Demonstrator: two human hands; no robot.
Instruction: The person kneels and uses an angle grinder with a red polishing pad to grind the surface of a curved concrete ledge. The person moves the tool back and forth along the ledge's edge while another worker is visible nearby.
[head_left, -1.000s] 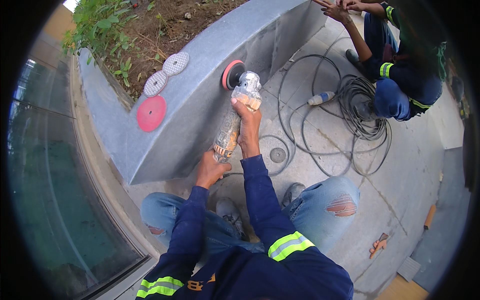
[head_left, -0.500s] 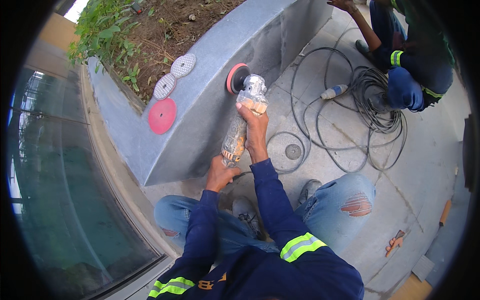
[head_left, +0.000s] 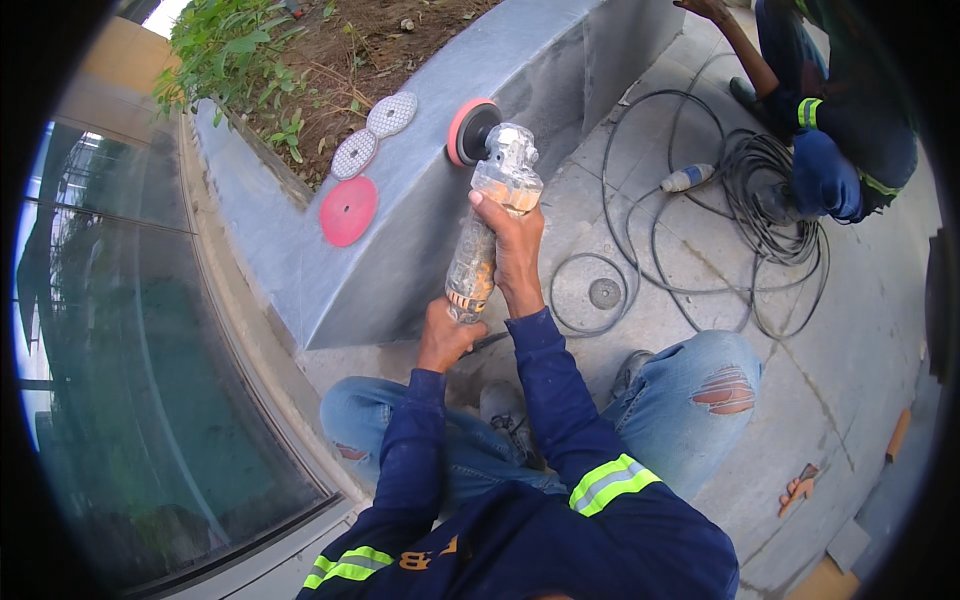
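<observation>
A dusty angle grinder (head_left: pixel 470 262) with a black and pink round pad (head_left: pixel 473 130) rests against the side face of the grey curved planter wall (head_left: pixel 540 50). My right hand (head_left: pixel 515 245) grips the grinder's body just below its metal head. Lower down, my left hand (head_left: pixel 443 335) is closed around the rear end, beside the cord. On the wall's top lie two white dotted polishing pads (head_left: pixel 391 115) and a pink disc (head_left: pixel 347 211).
A crouching person (head_left: pixel 840 150) works at upper right, beside coiled black cable (head_left: pixel 755 200) and a plug connector (head_left: pixel 686 178). A floor drain (head_left: pixel 604 293), hand tools (head_left: pixel 797 490) and an orange-handled tool (head_left: pixel 897 435) are on the tiles. Glass (head_left: pixel 150 390) borders the left; plants (head_left: pixel 210 55) fill the planter.
The view has drifted, shifting the scene rightward in frame. The grinder's pad has moved a little upward along the wall's face, with both my hands still on the tool.
</observation>
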